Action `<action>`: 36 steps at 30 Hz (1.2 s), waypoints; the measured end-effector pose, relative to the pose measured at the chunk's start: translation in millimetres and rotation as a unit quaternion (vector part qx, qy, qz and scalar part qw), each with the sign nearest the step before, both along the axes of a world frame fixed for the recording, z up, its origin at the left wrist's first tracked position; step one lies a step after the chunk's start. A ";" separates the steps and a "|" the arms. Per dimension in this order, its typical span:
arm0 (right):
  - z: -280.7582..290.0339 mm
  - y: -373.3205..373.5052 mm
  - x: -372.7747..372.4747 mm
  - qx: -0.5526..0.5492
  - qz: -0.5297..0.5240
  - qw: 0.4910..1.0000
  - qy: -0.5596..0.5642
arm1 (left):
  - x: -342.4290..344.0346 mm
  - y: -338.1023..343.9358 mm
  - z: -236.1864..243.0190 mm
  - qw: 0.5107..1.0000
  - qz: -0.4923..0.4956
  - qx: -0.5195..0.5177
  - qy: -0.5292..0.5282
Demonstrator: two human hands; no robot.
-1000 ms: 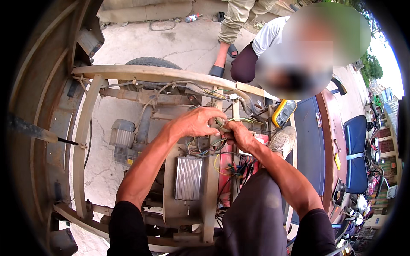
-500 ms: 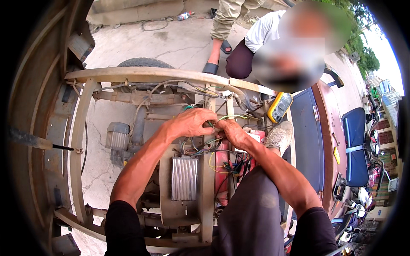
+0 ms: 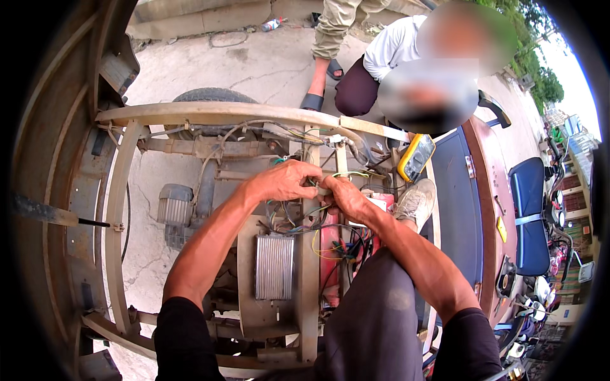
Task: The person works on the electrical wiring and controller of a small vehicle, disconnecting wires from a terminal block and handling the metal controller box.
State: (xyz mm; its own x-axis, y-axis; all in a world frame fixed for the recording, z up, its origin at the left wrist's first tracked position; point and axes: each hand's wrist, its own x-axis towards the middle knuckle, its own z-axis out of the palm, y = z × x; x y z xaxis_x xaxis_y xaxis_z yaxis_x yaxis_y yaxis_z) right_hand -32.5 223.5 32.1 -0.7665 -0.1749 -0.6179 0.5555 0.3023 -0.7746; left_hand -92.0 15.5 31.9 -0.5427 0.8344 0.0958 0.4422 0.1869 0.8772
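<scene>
Both hands meet over a cross bar of a beige metal vehicle frame (image 3: pixel 210 112). My left hand (image 3: pixel 284 181) is closed, thumb and fingers pinching thin wires whose ends are hidden. Close against it, my right hand (image 3: pixel 345 197) is also closed on the wires, its fingertips touching or nearly touching the left ones. A yellow-green wire (image 3: pixel 348 174) arches just above the right hand. Below the hands hangs a bundle of coloured wires (image 3: pixel 289 222), running toward a finned silver metal box (image 3: pixel 274 267). Red boxes (image 3: pixel 330 238) sit under the wires to the right.
A yellow-framed meter-like device (image 3: pixel 417 159) leans by my shoe (image 3: pixel 415 202), which rests on the frame. Beyond it lie a blue panel (image 3: pixel 452 190) and a brown board (image 3: pixel 488 190). A person (image 3: pixel 391 51) crouches at the far side; another's leg (image 3: pixel 324 70) stands nearby. A tyre (image 3: pixel 215 94) and motor (image 3: pixel 175 204) show left.
My hands stay together at the wires, with only slight finger shifts. The view has moved very slightly; all else looks the same.
</scene>
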 end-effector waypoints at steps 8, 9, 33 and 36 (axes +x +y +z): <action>4.2 -5.2 -0.2 -0.051 -0.066 0.994 -0.064 | -4.4 1.4 3.0 0.999 -0.017 -0.014 -0.037; 3.8 -3.8 -1.0 -0.040 -0.049 0.996 -0.055 | -3.4 1.8 3.8 0.999 -0.005 -0.029 -0.033; 71.4 10.7 7.4 0.025 0.151 0.986 0.071 | 109.0 -51.4 33.2 0.865 0.413 -0.262 0.113; 86.7 11.4 8.9 0.090 0.196 0.968 0.129 | 125.5 -31.5 23.6 0.858 0.406 -0.264 0.174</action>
